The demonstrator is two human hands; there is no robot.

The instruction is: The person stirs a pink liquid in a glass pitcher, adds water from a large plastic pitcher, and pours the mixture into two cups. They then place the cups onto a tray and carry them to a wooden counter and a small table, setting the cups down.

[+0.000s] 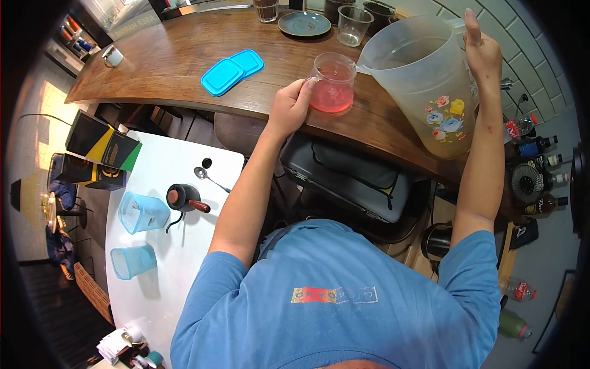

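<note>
My left hand (292, 106) is closed on the side of a small glass jug (332, 97), which stands on the wooden counter and holds pink liquid. My right hand (483, 56) grips the handle of a large translucent plastic pitcher (424, 92) with painted flowers, its thumb pointing up along the handle. The pitcher leans left, its spout right at the glass jug's rim. Some pale liquid shows low in the pitcher. Left of the jug, two blue lids (230, 72) overlap on the counter.
On the wooden counter (153, 55) stand a blue-grey plate (304, 24), a clear cup (353, 27) and a small white mug (113, 56). A white table (184, 264) at left bears a black kettle (182, 198), a spoon (212, 179) and two blue containers (142, 213). Bottles (541, 146) line the right.
</note>
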